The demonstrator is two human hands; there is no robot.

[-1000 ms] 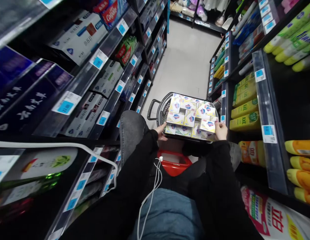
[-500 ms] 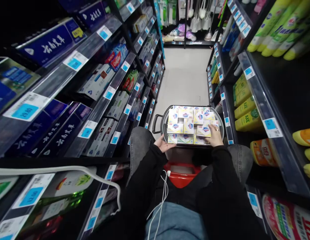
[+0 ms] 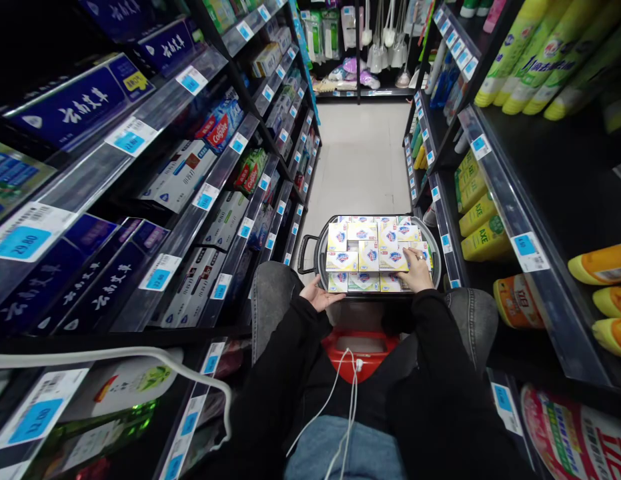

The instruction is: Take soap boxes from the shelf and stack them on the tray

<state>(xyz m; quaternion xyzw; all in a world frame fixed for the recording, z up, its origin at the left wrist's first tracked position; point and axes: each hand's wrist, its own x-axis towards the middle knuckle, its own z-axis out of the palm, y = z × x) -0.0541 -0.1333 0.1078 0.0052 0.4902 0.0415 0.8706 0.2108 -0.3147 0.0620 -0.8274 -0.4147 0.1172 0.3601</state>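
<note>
Hands [image 3: 365, 283] palm-down on boxes [image 3: 375, 253] in basket [image 3: 317, 250]

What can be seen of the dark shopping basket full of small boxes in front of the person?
The basket is dark, plastic-looking, with rounded corners and a loop handle projecting from its left end. It sits level in the aisle in front of the person's knees, above a red object. Small white-and-yellow boxes with a blue-red logo pack it to the rim. The left hand touches its near edge, palm up; the right hand rests on the boxes at the near right.
</note>
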